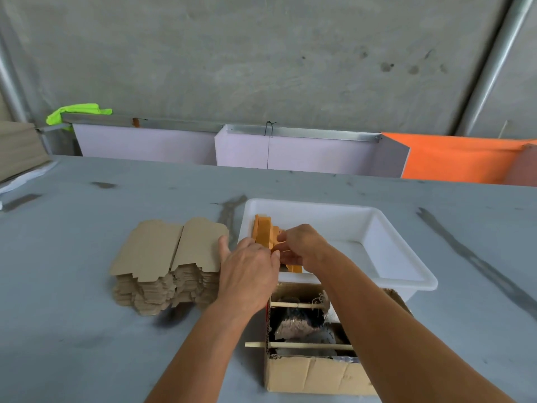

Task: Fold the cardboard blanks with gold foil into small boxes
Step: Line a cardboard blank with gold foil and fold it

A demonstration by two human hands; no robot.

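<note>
Both hands meet over the near-left corner of the white plastic tray (401,248), working on a small gold-orange folded cardboard piece (277,248). The right hand (302,245) has its fingers curled in a narrow pinching grip on that piece; the left hand (247,271) lies over it from the left with fingers curved against it, though how firmly it holds I cannot tell, since the fingertips are hidden.

Just behind the hands, a few upright gold-orange folded boxes (263,228) lean together along the tray's left wall. Left of the tray, near the middle of the grey desk (87,330), sits a tall stack of flat brown die-cut cardboard blanks (165,257), plain side up. At the desk's near edge, in front of the tray, stands an open corrugated carton (311,373) with two wooden sticks (305,346) pushed through it.

The card looks light and fairly stiff, likely to bend cleanly only along its scored lines. The foil face probably creases and scuffs easily, so pinching at edges and flaps beside the folds seems wisest.
</note>
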